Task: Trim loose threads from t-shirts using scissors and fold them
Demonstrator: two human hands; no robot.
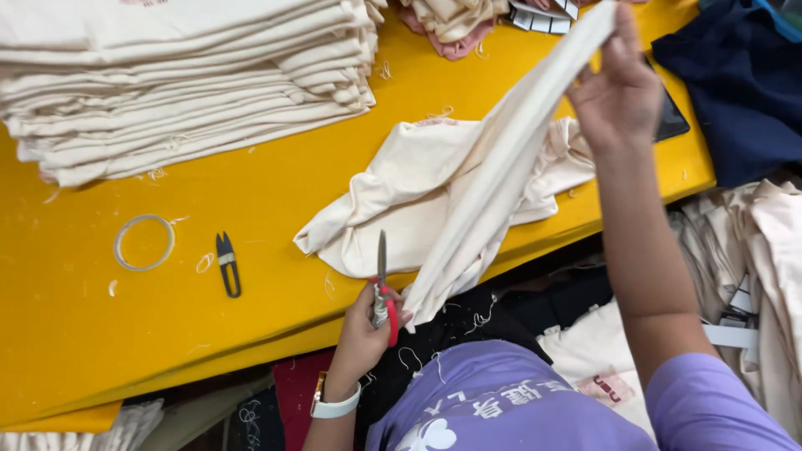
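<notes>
Head view, bench [251, 192]: yellow, littered with thread scraps.
Left hand [363, 330]: low at the near bench edge, watch on wrist; closed round red-handled scissors [383, 288], blade pointed up and away from the body.
Right hand [618, 88]: raised at upper right, fingers pinched shut on the top end of a cream fabric strip [501, 175].
Fabric strip, long axis: stretched taut on a diagonal, from the right hand at upper right down to a loose lower end just beside the scissors.
Fabric strip, position: crossed over the crumpled cream garment [393, 200] lying mid-bench, near the front edge; whether joined to it, could not tell.
Key relation: lower end of strip lay right of the scissors blade, almost touching the left hand; left hand the nearer to that end, right hand at the far end.
Folded stack [184, 75]: cream pieces, upper left, well apart from both hands.
Thread snips [227, 263]: black, flat on the bench left of the garment.
Tape ring [144, 242]: pale loop, just left of the snips.
Dark cloth [743, 83]: navy, far right corner.
</notes>
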